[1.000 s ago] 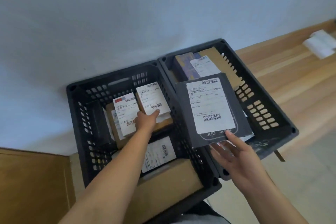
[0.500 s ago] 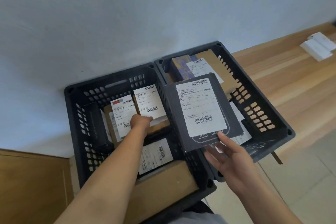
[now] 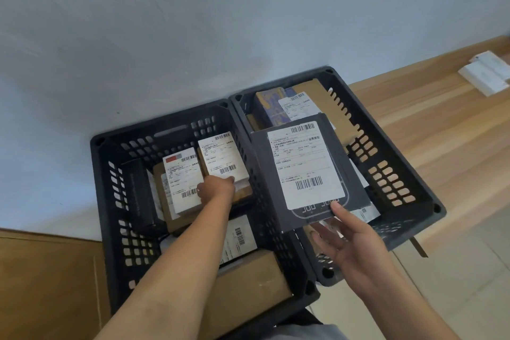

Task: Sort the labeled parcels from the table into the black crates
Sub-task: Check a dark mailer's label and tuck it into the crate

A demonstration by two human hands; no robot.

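Two black crates stand side by side against the wall, the left crate and the right crate. My left hand reaches into the left crate and grips the near end of a brown parcel with a white label. My right hand holds a flat dark grey parcel with a large barcode label. Its thumb lies on the parcel's near edge and its fingers are underneath. The parcel hovers tilted over the left half of the right crate.
The left crate also holds a red-marked labelled parcel, a black box and a big brown carton. A purple box lies in the right crate. The wooden table with white boxes is at right.
My right hand has shifted the dark grey parcel a little left, toward the wall shared by the crates. My left hand has slid down to the brown parcel's near end.
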